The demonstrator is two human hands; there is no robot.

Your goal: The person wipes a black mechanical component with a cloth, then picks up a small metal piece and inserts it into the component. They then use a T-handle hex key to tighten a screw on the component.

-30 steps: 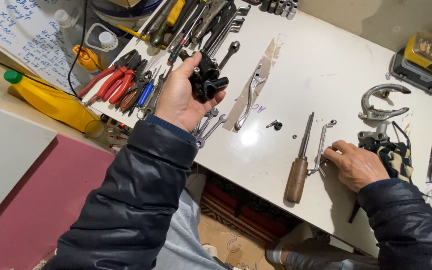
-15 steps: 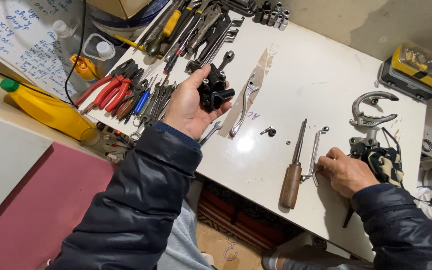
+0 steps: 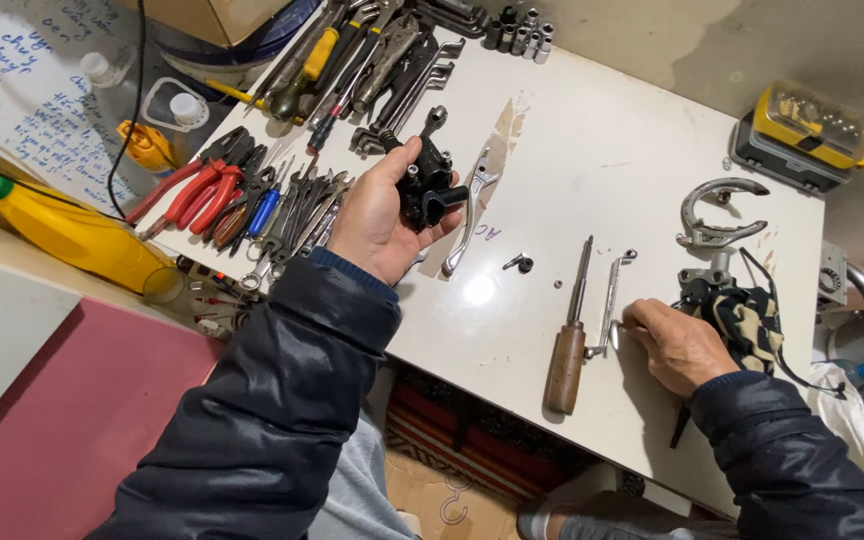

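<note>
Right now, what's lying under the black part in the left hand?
Below the black part, held up in the left hand, a silver lever lies on the white table. The hand covers the table directly beneath it.

The left hand's [image 3: 377,215] palm hides the near side of the black metal lever housing [image 3: 427,185]. At the top edge, the heap of grey steel wrenches [image 3: 402,50] is cut off. Right of centre, the right hand's [image 3: 677,345] fingertips are hidden against the white tabletop [image 3: 602,130].
</note>
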